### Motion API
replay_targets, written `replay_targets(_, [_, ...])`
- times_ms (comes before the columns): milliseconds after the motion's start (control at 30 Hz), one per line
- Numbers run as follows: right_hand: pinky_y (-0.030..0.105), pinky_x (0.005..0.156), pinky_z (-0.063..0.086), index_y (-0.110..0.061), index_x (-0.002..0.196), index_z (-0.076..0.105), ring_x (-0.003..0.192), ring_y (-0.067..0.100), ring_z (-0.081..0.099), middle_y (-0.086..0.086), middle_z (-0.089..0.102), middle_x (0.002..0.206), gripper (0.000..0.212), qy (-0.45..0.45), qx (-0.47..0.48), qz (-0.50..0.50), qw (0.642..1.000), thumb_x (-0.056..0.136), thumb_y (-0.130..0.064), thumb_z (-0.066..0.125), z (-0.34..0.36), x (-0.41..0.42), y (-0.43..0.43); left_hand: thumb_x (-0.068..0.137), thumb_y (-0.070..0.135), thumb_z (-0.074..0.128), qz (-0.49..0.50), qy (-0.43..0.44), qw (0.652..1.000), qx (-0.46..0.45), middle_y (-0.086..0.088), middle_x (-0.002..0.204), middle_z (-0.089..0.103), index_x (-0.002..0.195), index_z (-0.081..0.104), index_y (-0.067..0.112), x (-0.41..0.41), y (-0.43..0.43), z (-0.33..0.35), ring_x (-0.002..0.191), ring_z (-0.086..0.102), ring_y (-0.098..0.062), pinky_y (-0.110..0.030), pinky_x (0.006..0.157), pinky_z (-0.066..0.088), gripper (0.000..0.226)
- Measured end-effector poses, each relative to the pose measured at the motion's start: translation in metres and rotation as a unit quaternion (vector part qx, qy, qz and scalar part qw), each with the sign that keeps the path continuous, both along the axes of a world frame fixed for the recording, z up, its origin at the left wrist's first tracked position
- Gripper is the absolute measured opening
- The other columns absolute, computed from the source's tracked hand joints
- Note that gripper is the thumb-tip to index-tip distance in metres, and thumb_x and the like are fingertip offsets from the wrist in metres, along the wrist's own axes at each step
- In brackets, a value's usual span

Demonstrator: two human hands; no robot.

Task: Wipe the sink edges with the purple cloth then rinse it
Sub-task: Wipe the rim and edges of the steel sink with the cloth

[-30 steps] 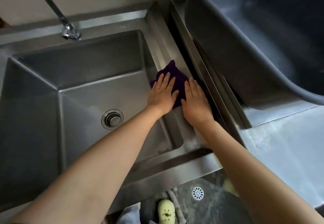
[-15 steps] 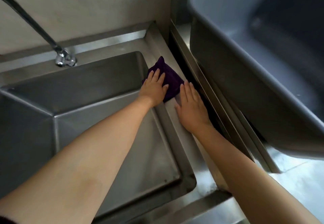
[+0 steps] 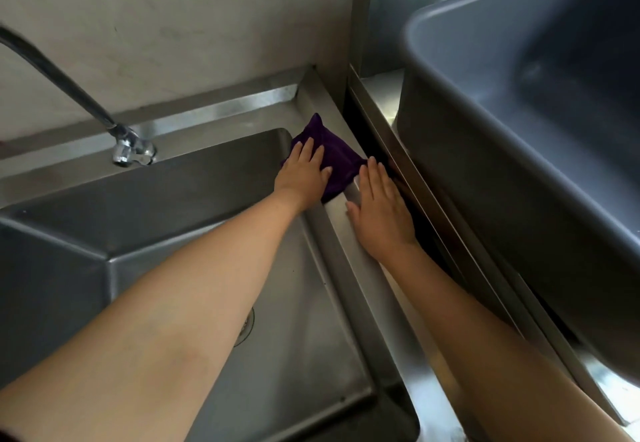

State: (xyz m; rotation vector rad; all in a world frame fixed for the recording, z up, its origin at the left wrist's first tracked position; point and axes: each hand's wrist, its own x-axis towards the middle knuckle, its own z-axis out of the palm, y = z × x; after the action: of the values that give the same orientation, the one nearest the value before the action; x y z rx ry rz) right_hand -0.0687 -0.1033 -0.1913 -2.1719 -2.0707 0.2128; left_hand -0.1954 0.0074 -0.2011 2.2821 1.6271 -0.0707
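**Trainee:** Where does the purple cloth (image 3: 337,161) lie, and which hand works it?

**Instructor:** The cloth lies bunched on the right rim of the stainless steel sink (image 3: 360,261), close to the back right corner. The left hand (image 3: 304,173) rests flat on it, fingers extended and together, palm down. That hand grips nothing; it presses. The right hand (image 3: 379,209) lies just beside the cloth, also flat and open on the bare rim, its fingertips at the cloth's near edge. It holds nothing either.

**Trainee:** What does the operator need for a good stroke here?

**Instructor:** Probably three things. First, even downward pressure through the whole palm, so the cloth slides with the hand and does not roll up under the fingers. Second, the cloth should cover the rim's full width, from the basin lip to the raised outer edge. Third, the corner needs a deliberate turn onto the back ledge below the faucet (image 3: 133,151).

**Trainee:** Any hazard?

**Instructor:** A dark gap runs between the rim and the adjoining counter that carries the grey plastic tub (image 3: 519,182). A loose cloth corner could drop into it. The right hand appears well placed to guard that side.

**Trainee:** And rinsing?

**Instructor:** Not yet due; no water runs from the faucet.
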Motion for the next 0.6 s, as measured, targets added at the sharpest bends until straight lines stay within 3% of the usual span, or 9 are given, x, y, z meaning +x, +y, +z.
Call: replay_targets(600, [0.034, 0.12, 0.002, -0.005, 0.148, 0.001, 0.147, 0.023, -0.004, 0.013, -0.002, 0.159, 0.06, -0.011, -0.005, 0.019, 1.0, 0.1, -0.032, 0.027, -0.01, -0.01, 0.075, 0.1, 0.038, 0.025, 0.002, -0.013, 1.0, 0.01, -0.007, 0.16, -0.001, 0.15, 0.009, 0.015, -0.011, 0.057, -0.005, 0.147, -0.004, -0.025, -0.042, 0.12, 0.009, 0.057])
